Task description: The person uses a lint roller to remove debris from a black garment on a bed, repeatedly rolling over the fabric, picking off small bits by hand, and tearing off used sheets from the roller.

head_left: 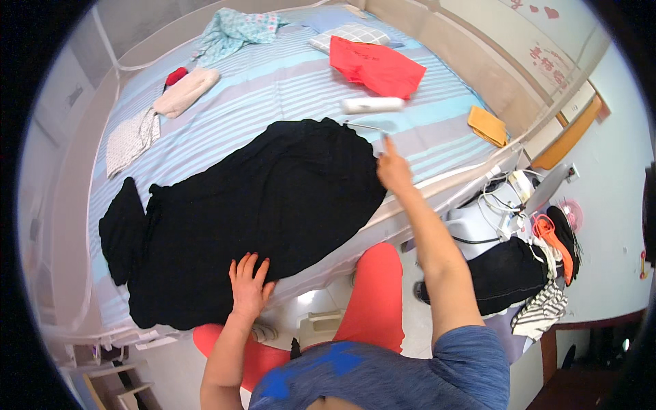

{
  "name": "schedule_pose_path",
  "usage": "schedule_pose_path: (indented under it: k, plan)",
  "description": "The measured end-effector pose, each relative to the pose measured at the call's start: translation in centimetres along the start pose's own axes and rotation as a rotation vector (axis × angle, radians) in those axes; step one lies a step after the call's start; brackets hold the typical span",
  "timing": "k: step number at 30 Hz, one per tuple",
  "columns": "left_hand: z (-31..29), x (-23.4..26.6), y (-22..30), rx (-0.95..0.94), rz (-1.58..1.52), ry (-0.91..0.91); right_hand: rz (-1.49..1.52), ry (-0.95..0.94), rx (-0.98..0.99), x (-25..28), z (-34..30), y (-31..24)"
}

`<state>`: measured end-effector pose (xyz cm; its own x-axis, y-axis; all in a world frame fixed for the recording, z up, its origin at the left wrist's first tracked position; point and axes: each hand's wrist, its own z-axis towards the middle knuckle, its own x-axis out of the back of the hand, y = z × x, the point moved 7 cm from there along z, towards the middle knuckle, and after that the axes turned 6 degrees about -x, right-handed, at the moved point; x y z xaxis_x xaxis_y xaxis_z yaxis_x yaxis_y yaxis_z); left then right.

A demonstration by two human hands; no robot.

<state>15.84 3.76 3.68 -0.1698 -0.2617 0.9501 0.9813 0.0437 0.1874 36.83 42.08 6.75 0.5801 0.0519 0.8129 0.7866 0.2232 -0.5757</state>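
A large black garment (pixel 253 198) lies spread over the near side of the bed, with a narrower black part at its left end. My left hand (pixel 251 290) rests on its near edge, fingers spread and flat on the cloth. Beyond the garment's right end, my right hand (pixel 394 167) is closed around the handle of what looks like a lint roller. The white cylinder of the lint roller (pixel 373 104) is held off the garment, over the striped sheet, and is slightly blurred. A thin metal rod joins it to the handle, which my fingers mostly cover.
On the striped bedsheet (pixel 273 85) lie a red bag (pixel 376 67), a folded yellow cloth (pixel 487 126), a beige cloth item (pixel 186 92), a dotted cloth (pixel 133 142) and a bunched floral cloth (pixel 236 34). Netting encloses the bed. Clothes and cables crowd a purple stand (pixel 502 328) at right.
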Motion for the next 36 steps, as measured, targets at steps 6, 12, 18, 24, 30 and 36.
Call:
schedule_pose_path:
  k: [6, 12, 18, 24, 30, 36]
  plan:
    - [0.7, -0.1, 0.0, -0.072, -0.049, 0.118, -0.404, 0.071, -0.101, 1.8, 1.5, 8.8]
    - [-0.6, 1.2, -3.7, 0.413, -0.447, 0.373, -0.125, -0.013, -0.082, -2.4, -1.1, 3.0]
    - [-2.7, 10.3, -7.0, 0.375, -0.43, 0.322, -0.094, -0.31, 0.166, -0.9, -6.2, 1.5]
    - [-8.5, 8.0, -8.5, 0.387, -0.162, -0.443, -0.187, -0.83, 0.202, 0.4, -16.8, 2.6]
    - [-5.6, 6.8, -11.3, 0.332, -0.412, -0.581, -0.276, -0.791, 0.264, -4.1, -8.4, -1.7]
    - [4.9, 7.9, -19.9, 0.454, -0.018, 0.061, -0.148, -0.274, 0.131, -11.3, 0.9, -12.0]
